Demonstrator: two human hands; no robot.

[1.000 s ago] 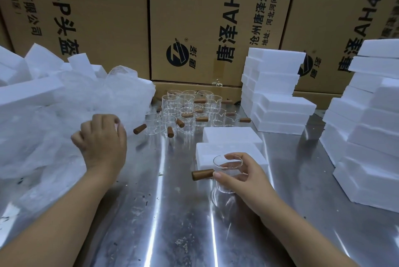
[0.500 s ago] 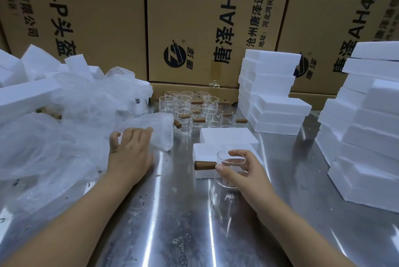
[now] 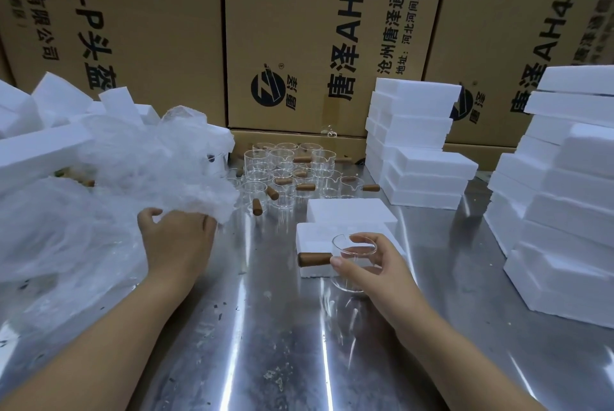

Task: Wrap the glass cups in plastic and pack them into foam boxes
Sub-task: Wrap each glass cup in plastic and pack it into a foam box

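Our right hand (image 3: 375, 277) is closed around the glass cup (image 3: 349, 251), with the thumb on the near wall and the fingers over the rim. The wooden handle (image 3: 314, 259) points to the left and stays free. We think this grip keeps the cup steady, so that plastic can go around it. The cup is just in front of the nearest foam box (image 3: 315, 237). We cannot tell if its base touches the steel surface (image 3: 265, 327).

Our left hand (image 3: 176, 241) is well apart from the right. Its fingers are curled into the edge of the plastic pile (image 3: 149, 171), seemingly to take one sheet for this cup.

The unwrapped cups (image 3: 285, 171) wait together at the back, within reach. The foam stacks (image 3: 564, 211) stand on the right, probably so that a box is always close.

Behind them, the cardboard cartons (image 3: 315, 28) carry black print: "唐泽 AH4.0", a round logo, "沧州唐泽通信科", and "地址:河北河间经济开", which is cut off. On the left carton we read "头盔" and "有限公司".
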